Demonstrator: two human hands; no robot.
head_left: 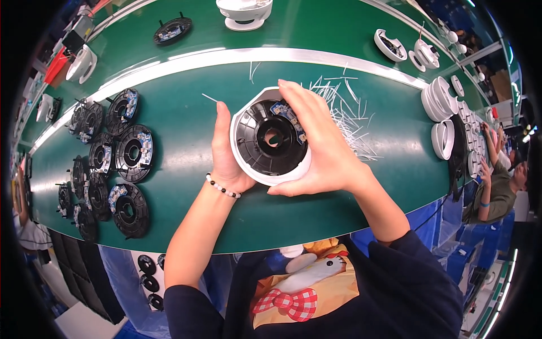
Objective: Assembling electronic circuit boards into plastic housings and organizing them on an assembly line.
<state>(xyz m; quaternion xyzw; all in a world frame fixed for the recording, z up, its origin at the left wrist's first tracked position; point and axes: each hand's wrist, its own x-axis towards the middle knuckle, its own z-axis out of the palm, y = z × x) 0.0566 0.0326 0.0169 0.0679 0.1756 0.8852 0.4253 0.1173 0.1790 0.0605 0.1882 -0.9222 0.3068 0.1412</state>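
Observation:
Between my two hands is a round white housing (255,176) with a black ribbed disc (257,148) set in it. The disc has a round hole at its middle and a blue circuit board (287,116) along its upper right edge. My left hand (224,155) cups the housing's left side, thumb pointing up; its other fingers are mostly hidden behind. My right hand (323,144) grips the right side, fingers over the top rim and thumb along the bottom. A thin white strip (209,98) shows by my left thumb tip; whether that hand holds it I cannot tell.
Several black discs with circuit boards (134,152) stand at the left of the green table (186,130). Loose white strips (344,113) lie scattered behind my right hand. Stacked white rings (437,101) stand at the right. Beyond a pale rail (226,58) is a white unit (245,12). People sit far right.

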